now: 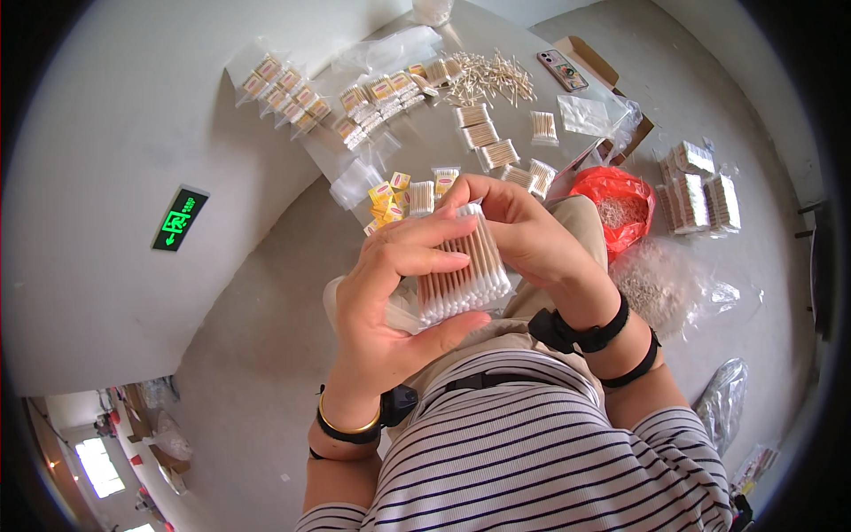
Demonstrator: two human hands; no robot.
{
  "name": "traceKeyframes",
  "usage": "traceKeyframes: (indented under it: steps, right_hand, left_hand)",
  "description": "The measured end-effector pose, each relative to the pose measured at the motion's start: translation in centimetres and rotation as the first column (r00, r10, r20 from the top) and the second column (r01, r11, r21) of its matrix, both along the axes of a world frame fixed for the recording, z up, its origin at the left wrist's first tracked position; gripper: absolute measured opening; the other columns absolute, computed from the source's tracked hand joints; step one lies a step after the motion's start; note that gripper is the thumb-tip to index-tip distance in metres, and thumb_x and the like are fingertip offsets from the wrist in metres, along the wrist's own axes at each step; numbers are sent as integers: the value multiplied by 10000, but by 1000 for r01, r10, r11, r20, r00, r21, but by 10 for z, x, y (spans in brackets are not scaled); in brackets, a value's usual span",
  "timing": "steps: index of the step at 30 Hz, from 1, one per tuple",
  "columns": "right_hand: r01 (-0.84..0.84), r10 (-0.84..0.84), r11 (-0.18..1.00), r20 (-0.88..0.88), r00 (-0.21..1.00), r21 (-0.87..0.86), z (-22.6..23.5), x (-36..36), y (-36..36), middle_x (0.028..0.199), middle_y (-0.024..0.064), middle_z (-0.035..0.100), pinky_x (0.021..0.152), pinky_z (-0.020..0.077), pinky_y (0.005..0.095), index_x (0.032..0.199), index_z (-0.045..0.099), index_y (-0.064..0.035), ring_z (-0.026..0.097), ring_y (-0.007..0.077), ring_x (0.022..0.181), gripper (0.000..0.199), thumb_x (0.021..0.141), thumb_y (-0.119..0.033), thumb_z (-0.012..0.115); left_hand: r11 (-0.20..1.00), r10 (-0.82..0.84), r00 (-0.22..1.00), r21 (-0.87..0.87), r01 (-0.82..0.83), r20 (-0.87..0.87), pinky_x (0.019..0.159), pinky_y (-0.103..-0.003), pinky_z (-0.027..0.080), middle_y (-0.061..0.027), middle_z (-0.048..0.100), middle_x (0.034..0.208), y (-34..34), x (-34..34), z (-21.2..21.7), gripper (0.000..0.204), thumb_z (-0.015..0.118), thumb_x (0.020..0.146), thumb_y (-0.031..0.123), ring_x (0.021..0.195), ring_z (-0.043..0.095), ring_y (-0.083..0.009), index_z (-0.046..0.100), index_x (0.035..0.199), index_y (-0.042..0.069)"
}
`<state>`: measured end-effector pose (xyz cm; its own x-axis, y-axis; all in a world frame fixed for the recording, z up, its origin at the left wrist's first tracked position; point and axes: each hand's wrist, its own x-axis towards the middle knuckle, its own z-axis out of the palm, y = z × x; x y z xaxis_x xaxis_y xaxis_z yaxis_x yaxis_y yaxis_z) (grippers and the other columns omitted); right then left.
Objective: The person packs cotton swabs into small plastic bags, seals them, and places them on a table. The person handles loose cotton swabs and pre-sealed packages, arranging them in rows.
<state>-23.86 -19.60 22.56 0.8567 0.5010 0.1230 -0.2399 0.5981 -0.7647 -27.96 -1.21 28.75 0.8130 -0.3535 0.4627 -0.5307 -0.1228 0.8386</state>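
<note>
A clear packet of cotton swabs [464, 270] with pale wooden sticks and white tips is held in front of my lap. My left hand [386, 270] wraps round it, fingers across its upper face and thumb along the lower edge. At the packet's far end, my right hand [523, 226] pinches the top, its fingertips partly hidden behind the packet. Just beyond my hands on the table lie small yellow cards [383, 202] and more swab bundles [421, 197].
Loose swabs [492, 80] are heaped on the table [403, 146], near filled packets [383, 93] and a phone [562, 70]. At right, a red plastic bag [616, 208] and a clear bag [660, 288] hold swabs. Stacked packs [696, 195] stand on the floor. A wall [115, 160] rises at left.
</note>
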Motion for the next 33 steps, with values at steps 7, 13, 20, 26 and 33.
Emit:
traceKeyframes:
  steps: [7,13,20,26,33]
  right_hand:
    - [-8,7,999,17,1000,33,0,-4,0,1059,-1,676,876,510,268,1066,612,-68,647,93,974,120,958,-71,664]
    - [-44,41,995,38,998,85,3,-6,0,1172,25,660,956,497,301,1095,615,-80,631,119,1071,160,947,-64,673]
    - [-62,64,986,-7,998,153,2,-10,1,1248,47,634,983,493,304,1095,624,-77,626,135,1113,165,939,-55,674]
    - [-26,23,993,26,999,119,5,-12,-1,1128,19,672,940,504,281,1087,628,-81,641,105,1042,147,948,-71,677]
    - [-5,8,997,-47,999,78,5,-13,6,1075,0,684,910,511,283,1093,604,-90,653,102,992,143,966,-89,669]
  left_hand:
    - [947,-249,928,-271,173,-276,1186,-444,300,-221,545,1418,9,-5,-5,347,721,776,-18,1379,481,-311,624,1106,27]
    - [930,-311,923,-274,246,-226,1214,-457,246,-208,502,1459,13,-3,-3,336,744,775,11,1460,378,-308,665,1101,37]
    - [930,-313,917,-278,243,-247,1224,-462,225,-176,502,1464,14,-7,-1,317,790,782,46,1477,348,-293,698,1085,48]
    - [914,-343,908,-309,264,-239,1221,-464,234,-179,507,1459,14,-4,-4,320,806,781,57,1472,364,-299,700,1082,46]
    - [921,-284,929,-337,196,-237,1197,-460,278,-188,547,1429,14,0,-7,320,807,800,90,1445,410,-311,698,1097,41]
